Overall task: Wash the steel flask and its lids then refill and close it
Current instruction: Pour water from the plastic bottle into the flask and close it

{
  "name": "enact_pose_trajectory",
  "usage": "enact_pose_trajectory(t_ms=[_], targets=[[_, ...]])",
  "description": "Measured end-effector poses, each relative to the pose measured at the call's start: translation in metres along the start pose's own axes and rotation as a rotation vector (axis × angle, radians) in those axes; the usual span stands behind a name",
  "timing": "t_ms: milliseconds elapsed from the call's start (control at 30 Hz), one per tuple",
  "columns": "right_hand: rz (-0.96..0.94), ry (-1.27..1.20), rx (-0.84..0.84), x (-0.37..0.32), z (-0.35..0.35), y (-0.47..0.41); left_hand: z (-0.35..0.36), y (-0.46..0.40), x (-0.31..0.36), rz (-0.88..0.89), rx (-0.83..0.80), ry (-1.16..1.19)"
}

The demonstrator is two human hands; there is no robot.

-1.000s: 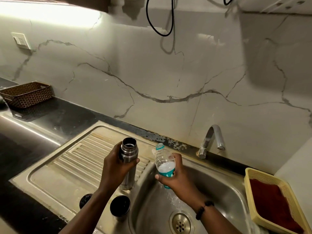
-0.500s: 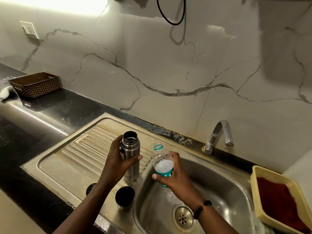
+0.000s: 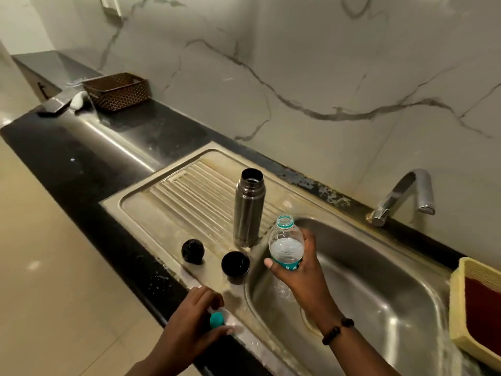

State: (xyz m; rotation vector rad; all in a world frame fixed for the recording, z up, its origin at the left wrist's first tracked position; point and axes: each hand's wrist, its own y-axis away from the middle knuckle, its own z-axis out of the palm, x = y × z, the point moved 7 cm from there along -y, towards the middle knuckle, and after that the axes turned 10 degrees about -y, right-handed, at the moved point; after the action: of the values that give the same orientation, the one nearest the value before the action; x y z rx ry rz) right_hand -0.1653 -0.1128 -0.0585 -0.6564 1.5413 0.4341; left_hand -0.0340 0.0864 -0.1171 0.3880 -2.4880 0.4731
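Observation:
The steel flask (image 3: 249, 207) stands upright and uncapped on the ribbed drainboard (image 3: 184, 196), with no hand on it. Its two black lids lie in front of it: a small stopper (image 3: 192, 251) and a cup lid (image 3: 235, 263). My right hand (image 3: 303, 270) grips a clear plastic water bottle (image 3: 286, 244), open at the top and partly filled, held upright over the left edge of the sink basin (image 3: 379, 283). My left hand (image 3: 193, 321) is at the sink's front edge, its fingers curled around a teal bottle cap (image 3: 217, 319).
A chrome tap (image 3: 404, 196) stands at the back right of the basin. A yellow tray with a dark red cloth (image 3: 474, 308) sits at the right. A brown woven basket (image 3: 118, 90) stands far left on the black counter (image 3: 89, 158).
My left hand has let go of the flask and dropped to the sink's front edge, onto the teal cap. The flask now stands alone. The view has tilted down and left.

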Motion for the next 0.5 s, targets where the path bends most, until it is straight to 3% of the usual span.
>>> enact_pose_trajectory(t_ms=[367,500], targets=[[0.024,0.003,-0.087,0.014,0.017,0.011,0.016,0.021,-0.023,-0.113,-0.069,-0.163],[0.017,0.002,-0.100,0.014,0.015,0.014,-0.006,0.019,-0.010,-0.208,0.038,0.097]])
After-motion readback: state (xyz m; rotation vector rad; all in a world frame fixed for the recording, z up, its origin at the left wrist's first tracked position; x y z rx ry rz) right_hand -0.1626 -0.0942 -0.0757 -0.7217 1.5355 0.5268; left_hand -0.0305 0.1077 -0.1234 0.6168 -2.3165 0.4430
